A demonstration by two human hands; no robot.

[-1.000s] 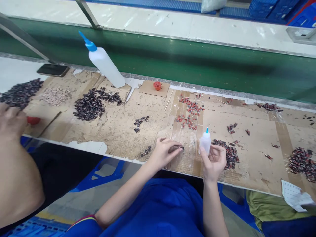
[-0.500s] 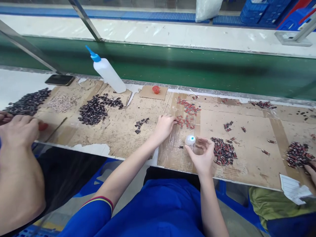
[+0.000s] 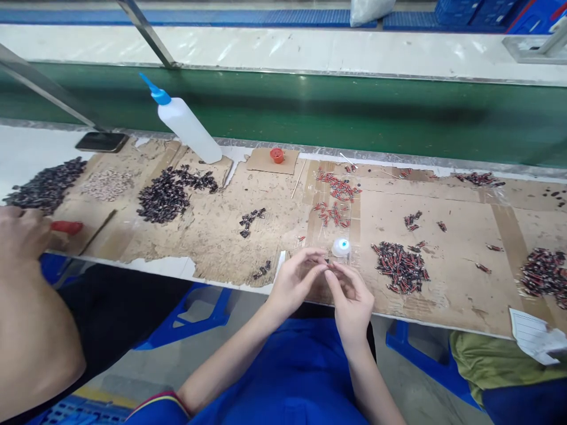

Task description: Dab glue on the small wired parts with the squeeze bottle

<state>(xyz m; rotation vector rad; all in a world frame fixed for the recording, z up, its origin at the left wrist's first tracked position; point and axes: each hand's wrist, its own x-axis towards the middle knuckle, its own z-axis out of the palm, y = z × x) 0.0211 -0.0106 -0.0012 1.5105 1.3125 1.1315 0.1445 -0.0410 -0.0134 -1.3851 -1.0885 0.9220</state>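
Observation:
My left hand [image 3: 296, 282] and my right hand [image 3: 353, 302] meet fingertip to fingertip over the cardboard's front edge. Both are closed in a pinch around a small dark part [image 3: 326, 261], mostly hidden by the fingers. Just behind them stands a small round white bottle [image 3: 341, 247] with a blue tip, touched by neither hand. Beyond it lie loose small red parts [image 3: 332, 213]. To the right of my right hand is a heap of black-and-red parts [image 3: 401, 267]. A few black pieces [image 3: 262, 270] lie left of my left hand.
A tall white squeeze bottle [image 3: 188, 130] with a blue nozzle stands at the back left. Beside it an orange-red cap [image 3: 277, 155] sits on cardboard. A black heap [image 3: 163, 198] lies further left. A co-worker's hand [image 3: 24, 233] is near a red handle [image 3: 66, 226].
My right hand has let go of the small round bottle and moved nearer my body. My left hand has come back from the red parts to meet it. The co-worker's hand at right left view.

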